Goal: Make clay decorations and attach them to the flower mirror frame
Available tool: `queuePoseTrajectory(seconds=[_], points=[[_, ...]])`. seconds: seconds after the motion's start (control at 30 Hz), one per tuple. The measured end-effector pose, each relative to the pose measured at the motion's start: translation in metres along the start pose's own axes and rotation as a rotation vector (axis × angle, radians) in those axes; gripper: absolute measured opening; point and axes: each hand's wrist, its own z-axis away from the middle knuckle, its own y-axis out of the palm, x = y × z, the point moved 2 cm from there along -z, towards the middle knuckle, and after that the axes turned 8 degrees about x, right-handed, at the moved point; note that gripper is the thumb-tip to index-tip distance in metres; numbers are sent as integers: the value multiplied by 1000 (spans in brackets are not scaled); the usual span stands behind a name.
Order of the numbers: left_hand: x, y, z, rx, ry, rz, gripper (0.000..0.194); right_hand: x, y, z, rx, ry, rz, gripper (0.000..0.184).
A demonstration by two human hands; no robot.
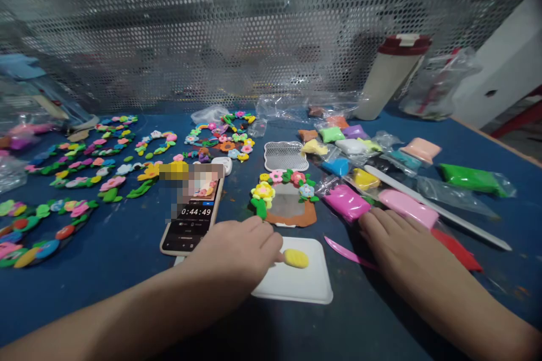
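Note:
My left hand (237, 251) rests on a white board (296, 285), its fingertips touching a small yellow clay piece (295, 258) that lies on the board. The fingers are together, pressed at the clay. My right hand (396, 237) lies flat and open on the blue table, fingers spread, at the bags of clay: a magenta bag (346, 201) and a pink one (407, 207). A pink plastic tool (345, 252) lies just left of the right hand. Behind the board sits a small mirror frame (285, 200) decorated with clay flowers.
A phone (192, 214) showing a timer lies left of the board. Several clay flower wreaths (71, 169) cover the left of the blue table (127, 248). Bags of coloured clay (474, 179) and a white stick (436, 206) spread to the right. A red-lidded cup (392, 76) stands against the perforated wall.

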Motion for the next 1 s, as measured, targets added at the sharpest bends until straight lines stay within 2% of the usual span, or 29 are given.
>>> queuePoseTrajectory(seconds=[0.1, 0.17, 0.23, 0.37, 0.5, 0.67, 0.8, 0.9, 1.0], points=[[-2, 3, 3, -230, 35, -87, 37, 0, -1, -1, -15, -9, -15, 18], [0, 3, 3, -253, 1, -94, 39, 0, -2, -1, -20, 9, -14, 20], [6, 4, 3, -157, -71, -18, 37, 1, -3, 0, -44, 29, 26, 24], [14, 7, 1, 162, -228, 236, 20, 6, -9, 4, -99, 33, 136, 30], [13, 7, -3, 355, -289, 312, 21, 5, -14, 5, -92, 32, 52, 29], [9, 5, -4, 410, -327, 340, 22, -12, -26, 2, -163, 234, -121, 21], [6, 4, -2, 438, -320, 355, 17, -36, -35, 0, -213, 402, -202, 23], [4, 1, 0, 456, -312, 391, 11, -51, -33, -2, -201, 467, -278, 25], [3, -2, 1, 454, -316, 397, 10, -57, -27, -5, -210, 467, -392, 21]])
